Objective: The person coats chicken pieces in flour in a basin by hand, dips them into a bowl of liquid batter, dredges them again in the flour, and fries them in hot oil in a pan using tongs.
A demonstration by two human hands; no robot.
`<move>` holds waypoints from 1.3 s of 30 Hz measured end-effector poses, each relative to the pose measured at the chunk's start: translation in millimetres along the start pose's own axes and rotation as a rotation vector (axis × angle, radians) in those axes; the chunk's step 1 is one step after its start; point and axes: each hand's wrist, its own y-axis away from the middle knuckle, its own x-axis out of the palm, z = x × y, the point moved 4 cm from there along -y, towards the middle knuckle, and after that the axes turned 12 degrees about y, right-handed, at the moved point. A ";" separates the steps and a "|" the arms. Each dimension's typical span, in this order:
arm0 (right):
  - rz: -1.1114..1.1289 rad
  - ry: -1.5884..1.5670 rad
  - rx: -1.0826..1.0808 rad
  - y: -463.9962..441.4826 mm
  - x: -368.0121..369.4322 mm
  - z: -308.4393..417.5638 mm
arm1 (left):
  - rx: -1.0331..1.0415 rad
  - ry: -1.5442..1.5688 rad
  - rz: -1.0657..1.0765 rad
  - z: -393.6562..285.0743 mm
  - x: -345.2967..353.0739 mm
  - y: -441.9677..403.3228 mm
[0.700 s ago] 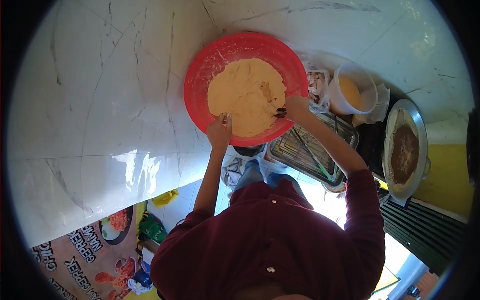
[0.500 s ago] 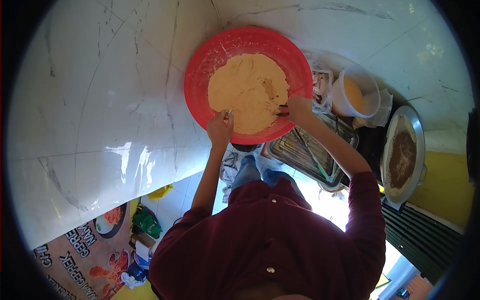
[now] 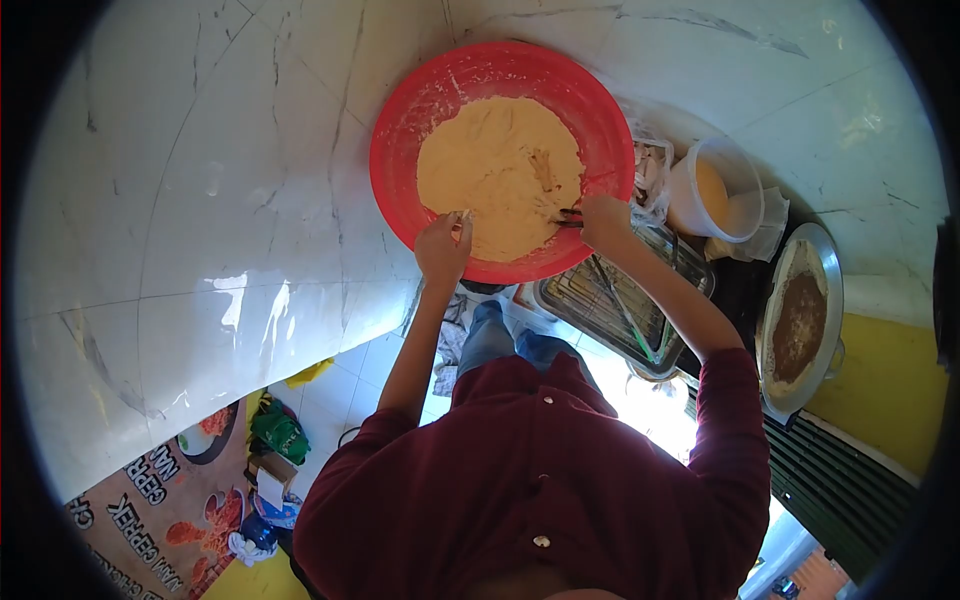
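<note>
A wide red basin (image 3: 400, 150) holds a bed of pale yellow-orange flour (image 3: 490, 150). My left hand (image 3: 443, 248) is over the near-left rim, its thumb and fingers pinched together at the flour's edge. Some pale flour shows at the fingertips; what they hold, if anything, is hidden. My right hand (image 3: 605, 222) is closed at the basin's right rim around dark tongs (image 3: 569, 217), whose two dark tips point left over the flour. A brownish patch (image 3: 543, 170), perhaps a coated piece, shows in the flour above the tongs.
Right of the basin are a plastic bag (image 3: 653, 180) of pale pieces and a clear tub (image 3: 740, 190) with orange contents. A wire rack on a tray (image 3: 610, 300) lies under my right forearm. Farther right sits a large metal pan (image 3: 835, 270) with brown contents. Tiled wall (image 3: 230, 180) borders the left.
The camera view has shifted slightly. Both hands stay at nearly the same places on the basin, the left still pinched and the right still gripping the tongs.
</note>
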 end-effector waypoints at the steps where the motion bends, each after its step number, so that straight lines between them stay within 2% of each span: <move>1: 0.023 0.004 0.005 0.9 -1.2 -0.3 | -0.006 0.010 0.010 0.6 -0.1 0.1; 15: 0.059 -0.115 0.060 21.9 1.6 -24.4 | 0.003 0.005 0.025 2.3 1.4 0.7; 17: -0.115 -0.231 0.033 33.6 0.0 -30.4 | -0.021 0.003 0.037 1.7 1.6 1.0; 18: -0.118 -0.232 0.039 40.1 -5.8 -32.8 | -0.015 0.005 0.039 0.6 1.7 1.4; 21: -0.071 -0.391 0.104 57.3 -18.0 -45.5 | -0.010 -0.012 0.032 -0.6 1.6 1.8; 23: 0.094 -0.767 0.124 66.2 -1.9 -60.3 | -0.082 -0.013 0.066 4.4 5.3 2.1; 24: 0.082 -0.770 0.135 72.2 2.8 -67.6 | -0.067 -0.010 0.069 6.0 6.7 2.2; 27: 0.007 -1.108 0.204 98.8 14.0 -88.2 | -0.093 -0.010 0.091 3.5 11.8 -0.1; 28: -0.009 -1.112 0.222 108.6 13.3 -95.1 | -0.073 -0.004 0.100 -0.7 17.7 -3.6; 30: -0.006 -1.310 0.396 132.7 11.2 -114.9 | -0.214 0.303 0.132 -0.8 38.3 -9.4; 32: -0.001 -1.412 0.458 149.4 8.0 -132.0 | -0.166 0.307 0.172 -10.8 63.8 -18.5; 34: -0.137 -1.428 0.623 166.8 4.6 -150.2 | -0.057 0.314 0.258 -44.2 85.2 -25.9; 35: -0.288 -1.443 0.647 168.4 15.2 -159.7 | -0.040 0.321 0.284 -60.4 96.3 -28.8; 36: -0.303 -1.444 0.679 172.7 16.1 -169.6 | 0.023 0.362 0.307 -79.8 108.1 -32.5; 39: -0.302 -1.158 0.822 173.3 36.4 -206.6 | 0.186 0.421 0.369 -129.8 143.2 -42.6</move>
